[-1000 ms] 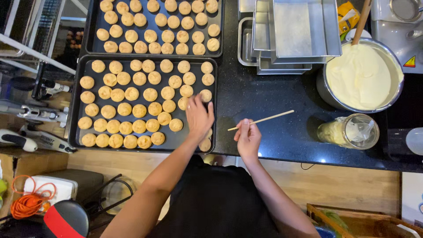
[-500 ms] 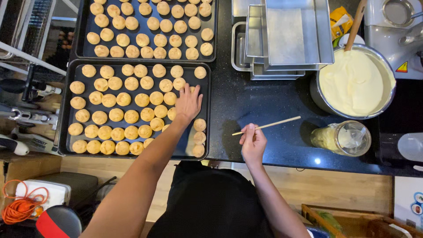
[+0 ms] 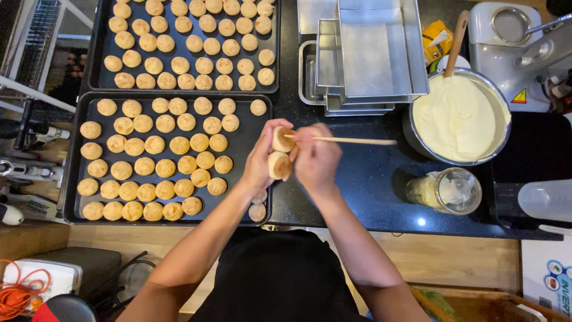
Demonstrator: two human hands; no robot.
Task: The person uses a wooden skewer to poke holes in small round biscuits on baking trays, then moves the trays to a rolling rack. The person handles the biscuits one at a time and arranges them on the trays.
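At frame centre, above the near tray's [image 3: 80, 179] right edge, the left hand [image 3: 262, 161] cupped two small round pastry puffs [image 3: 280, 164] while the right hand [image 3: 316, 158] pinched a thin wooden stick [image 3: 351, 141] against the upper one, which wanted a gentle, straight poke so the shell did not crack.

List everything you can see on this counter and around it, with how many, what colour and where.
Near baking tray: one, black, counter left, many tan pastry puffs in rows.
Far baking tray: one, black, behind it, also full of puffs.
Held puffs: two, tan, in the left hand.
Wooden skewer: one, pale, in the right hand, tip at the upper puff.
Metal pans: a nested stack, silver, top centre.
Bowl of cream: one, steel, pale yellow cream, right, wooden handle standing in it.
Glass jar: one, clear, in front of the bowl.
Orange cord: one coil, bottom left.
Left hand: holding the puffs.
Right hand: gripping the skewer.
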